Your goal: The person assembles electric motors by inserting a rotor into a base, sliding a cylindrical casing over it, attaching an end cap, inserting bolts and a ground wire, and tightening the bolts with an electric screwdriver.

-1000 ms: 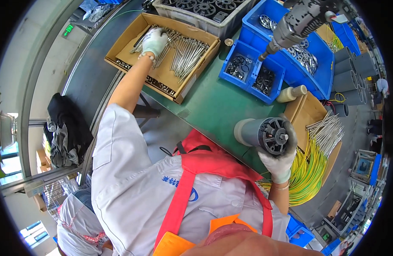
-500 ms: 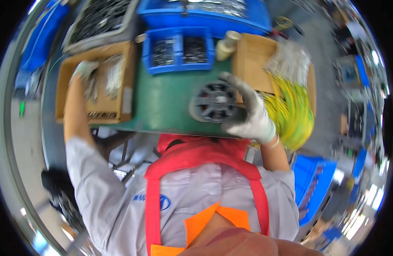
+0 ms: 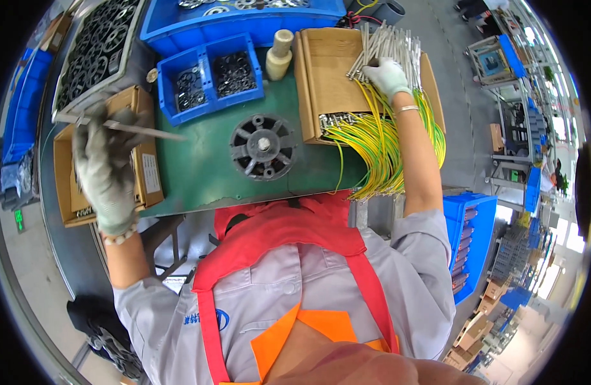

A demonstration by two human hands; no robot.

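Head: spoked part (image 3: pixel 263 146) near bench edge (image 3: pixel 199 206)

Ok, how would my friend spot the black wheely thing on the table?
Find the green tabletop beyond the red apron. Near its front edge, left of the yellow-green wires, sits the round black part. Unlike the black parts crowding the grey crate, it stands alone, a pale stub at its centre.

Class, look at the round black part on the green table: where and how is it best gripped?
Probably grip the round black part by its outer rim, coming from above on the near side: its spoked end faces up, the central stub is small, and the blue bins stand beyond it.
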